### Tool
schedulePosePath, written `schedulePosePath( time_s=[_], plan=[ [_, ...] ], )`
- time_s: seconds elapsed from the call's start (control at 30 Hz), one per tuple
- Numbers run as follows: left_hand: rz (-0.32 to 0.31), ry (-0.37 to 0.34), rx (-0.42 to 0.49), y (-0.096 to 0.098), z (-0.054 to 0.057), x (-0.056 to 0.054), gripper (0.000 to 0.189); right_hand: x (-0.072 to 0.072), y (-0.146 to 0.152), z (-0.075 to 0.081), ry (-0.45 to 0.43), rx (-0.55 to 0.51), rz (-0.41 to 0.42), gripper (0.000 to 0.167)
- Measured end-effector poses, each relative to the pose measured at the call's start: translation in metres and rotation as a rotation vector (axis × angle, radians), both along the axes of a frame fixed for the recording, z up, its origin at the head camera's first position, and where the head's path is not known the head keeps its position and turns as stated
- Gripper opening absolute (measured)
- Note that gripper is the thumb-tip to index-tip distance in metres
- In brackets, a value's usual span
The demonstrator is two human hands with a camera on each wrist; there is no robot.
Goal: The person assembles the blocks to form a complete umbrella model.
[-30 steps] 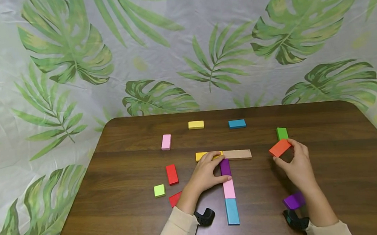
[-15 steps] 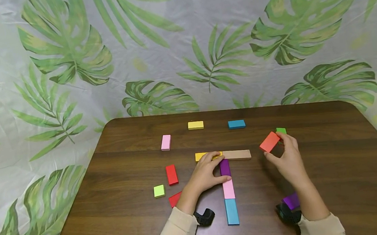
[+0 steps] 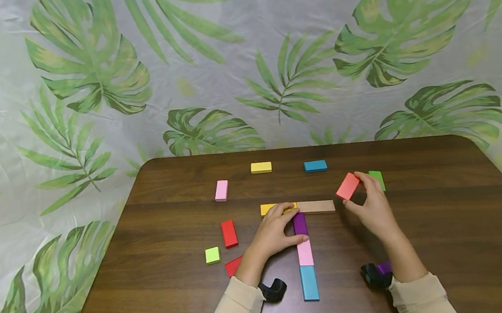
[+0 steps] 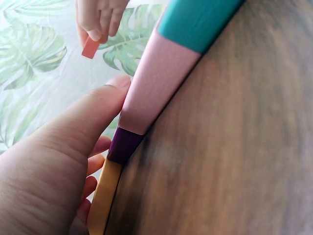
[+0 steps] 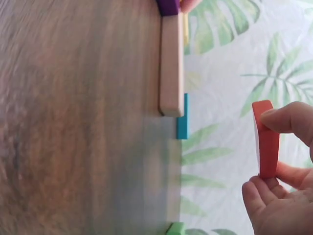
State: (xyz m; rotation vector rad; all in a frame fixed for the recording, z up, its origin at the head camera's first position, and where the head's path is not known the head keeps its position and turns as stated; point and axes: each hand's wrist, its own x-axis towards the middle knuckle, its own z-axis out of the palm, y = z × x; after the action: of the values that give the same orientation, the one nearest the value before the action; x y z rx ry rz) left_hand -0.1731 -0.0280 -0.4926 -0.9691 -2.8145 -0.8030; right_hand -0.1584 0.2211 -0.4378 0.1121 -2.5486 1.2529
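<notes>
My right hand [image 3: 376, 210] pinches an orange-red wooden block [image 3: 347, 186] between thumb and fingers, tilted above the table. In the right wrist view the thumb lies on one face of that block [image 5: 268, 142]. My left hand [image 3: 274, 232] rests on a T-shaped row of blocks, its thumb touching the pink block [image 3: 304, 253]. The fingers lie over the yellow-orange block [image 3: 266, 209] and beside the purple block [image 3: 299, 222]. A natural wood block [image 3: 316, 207] continues the crossbar to the right. Below the pink one lies a light blue block [image 3: 309, 283].
Around the T lie a yellow block [image 3: 261, 167], a blue block [image 3: 315, 166], a pale pink block [image 3: 221, 190], a red block [image 3: 229, 233], a lime square block [image 3: 212, 255] and a green block [image 3: 378, 180]. Another red block [image 3: 233, 266] and a purple block [image 3: 385, 267] are partly covered.
My right hand has carried the orange-red block leftward, away from the green block and closer to the wood block, turning it more upright. The left hand has stayed in place.
</notes>
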Motion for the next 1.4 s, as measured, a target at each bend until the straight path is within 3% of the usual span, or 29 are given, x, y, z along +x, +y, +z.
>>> schedulePosePath(
  time_s=[0.47, 0.83, 1.4],
  plan=[
    [0.005, -0.015, -0.013, 0.0, -0.001, -0.001, 0.069, -0.01, 0.014, -0.021, -0.094, 0.041, 0.133, 0.068],
    [0.003, -0.017, -0.013, 0.0, -0.001, -0.001, 0.067, -0.014, 0.026, -0.027, -0.206, 0.071, 0.189, 0.068],
    [-0.007, 0.001, -0.009, 0.0, 0.0, 0.0, 0.065, -0.021, 0.038, -0.042, -0.221, 0.05, 0.272, 0.067]
  ],
)
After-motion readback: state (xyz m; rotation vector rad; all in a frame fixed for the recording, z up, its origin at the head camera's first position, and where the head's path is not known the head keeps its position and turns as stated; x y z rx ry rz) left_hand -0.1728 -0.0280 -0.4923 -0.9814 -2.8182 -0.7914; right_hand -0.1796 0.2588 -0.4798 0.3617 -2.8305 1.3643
